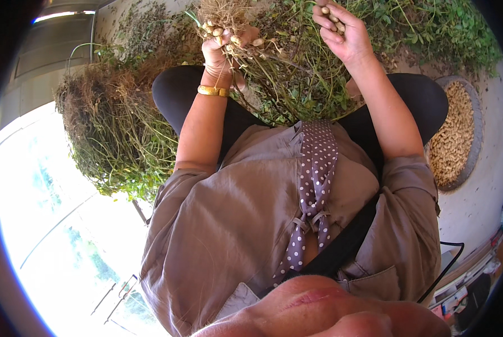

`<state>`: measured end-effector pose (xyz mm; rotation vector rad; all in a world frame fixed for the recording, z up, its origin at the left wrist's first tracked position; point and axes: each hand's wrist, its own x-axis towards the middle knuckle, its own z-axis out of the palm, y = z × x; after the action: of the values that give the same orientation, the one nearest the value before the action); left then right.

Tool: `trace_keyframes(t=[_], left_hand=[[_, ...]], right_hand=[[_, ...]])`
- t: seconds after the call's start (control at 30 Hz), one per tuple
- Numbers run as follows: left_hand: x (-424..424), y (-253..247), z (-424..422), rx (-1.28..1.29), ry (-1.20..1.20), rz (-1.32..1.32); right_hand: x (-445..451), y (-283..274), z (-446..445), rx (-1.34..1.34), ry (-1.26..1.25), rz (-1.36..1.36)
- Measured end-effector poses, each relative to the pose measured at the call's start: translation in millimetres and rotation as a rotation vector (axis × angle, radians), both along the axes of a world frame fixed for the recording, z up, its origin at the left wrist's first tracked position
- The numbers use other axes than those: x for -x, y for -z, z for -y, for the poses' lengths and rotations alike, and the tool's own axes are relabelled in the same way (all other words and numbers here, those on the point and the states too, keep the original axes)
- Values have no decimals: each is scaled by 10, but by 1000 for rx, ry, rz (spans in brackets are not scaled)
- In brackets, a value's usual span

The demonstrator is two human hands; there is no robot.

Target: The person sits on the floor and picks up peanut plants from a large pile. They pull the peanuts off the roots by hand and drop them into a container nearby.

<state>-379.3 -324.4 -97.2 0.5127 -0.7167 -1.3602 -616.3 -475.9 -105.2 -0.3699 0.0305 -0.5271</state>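
Note:
My left hand point(216, 52) grips a peanut plant by its root end, with dry brown roots point(224, 14) fanning out above the fingers. Pale peanut pods point(213, 30) cluster on it beside the thumb, and its leafy stems point(285, 84) hang down between my knees. Away to the right, my right hand point(347, 36) is raised palm up. Several loose peanut pods point(336, 22) lie in its curled fingers, apart from the plant.
A heap of pulled peanut plants point(112, 122) stands at the left, roots upward. Green peanut foliage point(428, 29) spreads over the floor at the upper right. Beside my right knee is a round grey basin point(478, 122) full of picked peanuts point(451, 135). Assorted items point(466, 290) line the lower right edge.

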Motion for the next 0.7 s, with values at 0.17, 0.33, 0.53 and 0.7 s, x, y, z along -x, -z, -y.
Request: trace_keyframes(t=[0.17,0.33,0.53,0.7], left_hand=[[58,-83,4,54,-6,21],[12,1,-25,13,-29,-66],[-9,-13,-50,-85,-105,56],[-110,154,-51,-164,-174,-41]], right_hand=[[-92,311,-4,357,-101,-304],[-308,20,-558,1158,-339,-1019],[-380,422,-488,1207,-86,-852],[-402,386,-558,1480,-53,-897]])
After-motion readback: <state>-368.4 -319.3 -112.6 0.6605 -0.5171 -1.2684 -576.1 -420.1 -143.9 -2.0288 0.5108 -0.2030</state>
